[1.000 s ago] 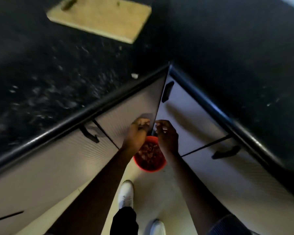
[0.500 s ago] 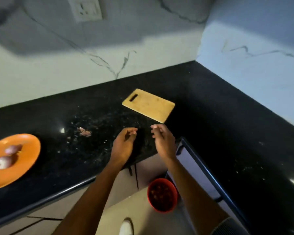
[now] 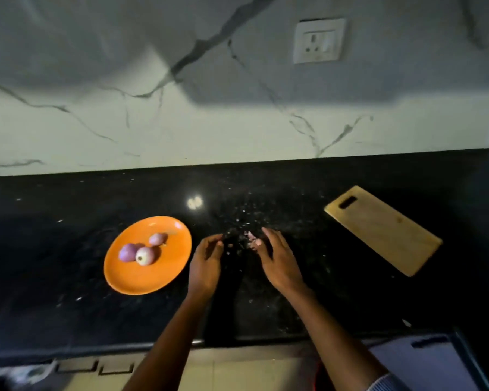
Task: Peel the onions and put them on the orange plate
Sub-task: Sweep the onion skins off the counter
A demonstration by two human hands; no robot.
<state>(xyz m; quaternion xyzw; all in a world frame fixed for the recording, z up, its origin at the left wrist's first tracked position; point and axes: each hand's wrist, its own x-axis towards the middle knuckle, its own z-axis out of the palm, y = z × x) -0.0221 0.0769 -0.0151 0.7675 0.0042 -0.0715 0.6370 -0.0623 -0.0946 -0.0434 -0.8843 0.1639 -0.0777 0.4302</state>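
Both hands have risen from the floor bucket to the black counter (image 3: 68, 249), beside onion scraps (image 3: 250, 239). The left hand (image 3: 206, 266) and right hand (image 3: 278, 262) hover apart, fingers relaxed, empty. Left of them, 3 peeled onions (image 3: 141, 252) cluster on the orange plate (image 3: 141, 277); the cutting board (image 3: 384, 230) angles away to the right.

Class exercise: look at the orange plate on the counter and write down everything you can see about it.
The orange plate is round, shallow and glossy, plastic or glazed by its look, with a smooth rim. It lies flat on the black speckled counter, left of the person's left hand, which does not touch it. Three small peeled onions lie on it, bunched toward its far side: two purple, one paler with its cut end showing.
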